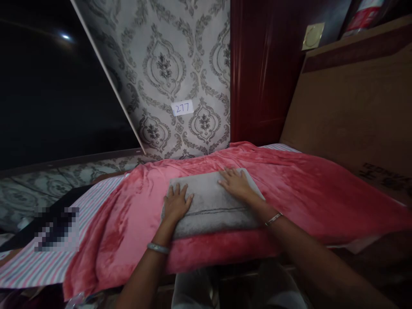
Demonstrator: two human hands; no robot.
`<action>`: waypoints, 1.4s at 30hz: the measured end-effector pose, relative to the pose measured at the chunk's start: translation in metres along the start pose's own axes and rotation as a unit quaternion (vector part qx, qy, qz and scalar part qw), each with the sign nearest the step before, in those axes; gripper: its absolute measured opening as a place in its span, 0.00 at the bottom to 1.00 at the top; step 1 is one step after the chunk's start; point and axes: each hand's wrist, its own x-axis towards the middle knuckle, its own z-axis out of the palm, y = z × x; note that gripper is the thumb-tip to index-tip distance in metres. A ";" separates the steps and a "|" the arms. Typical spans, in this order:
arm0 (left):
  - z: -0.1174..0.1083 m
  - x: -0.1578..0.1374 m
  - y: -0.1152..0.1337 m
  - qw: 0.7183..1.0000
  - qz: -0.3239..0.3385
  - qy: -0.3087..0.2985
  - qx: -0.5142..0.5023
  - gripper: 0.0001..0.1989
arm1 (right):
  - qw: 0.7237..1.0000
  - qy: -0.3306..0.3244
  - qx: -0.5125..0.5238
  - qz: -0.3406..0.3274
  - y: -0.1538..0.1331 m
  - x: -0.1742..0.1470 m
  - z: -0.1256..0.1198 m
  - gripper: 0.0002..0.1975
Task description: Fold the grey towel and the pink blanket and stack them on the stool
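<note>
Striped sheet (96, 201) underneath; pink plush blanket (141, 214) spread across it; folded grey cloth (207, 195) flat on blanket.

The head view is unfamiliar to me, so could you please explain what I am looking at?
There is no machine here: a person works with bare hands, and a camera worn on their head looks forward and down. A pink-red blanket is spread in front of them, with a striped cloth showing from beneath it at the left. On the blanket lies a grey folded cloth. The left hand and right hand rest on it, fingers spread; neither is gripping anything. Behind, a card reading 277 is on the patterned wall.
</note>
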 end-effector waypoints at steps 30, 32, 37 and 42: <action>-0.010 -0.042 -0.046 0.990 0.111 -0.072 -0.055 0.31 | 0.996 -0.077 -0.047 -0.010 0.061 -0.068 0.007 0.30; -0.015 -0.053 -0.049 0.987 0.131 -0.062 -0.067 0.30 | 0.996 -0.075 -0.039 -0.033 0.053 -0.078 0.003 0.30; -0.012 -0.080 -0.038 0.962 0.263 -0.038 -0.065 0.37 | 0.987 -0.043 -0.012 -0.157 0.014 -0.105 0.011 0.35; -0.002 -0.085 -0.030 0.953 0.301 0.004 -0.042 0.31 | 0.983 0.008 -0.021 -0.183 0.004 -0.111 0.022 0.32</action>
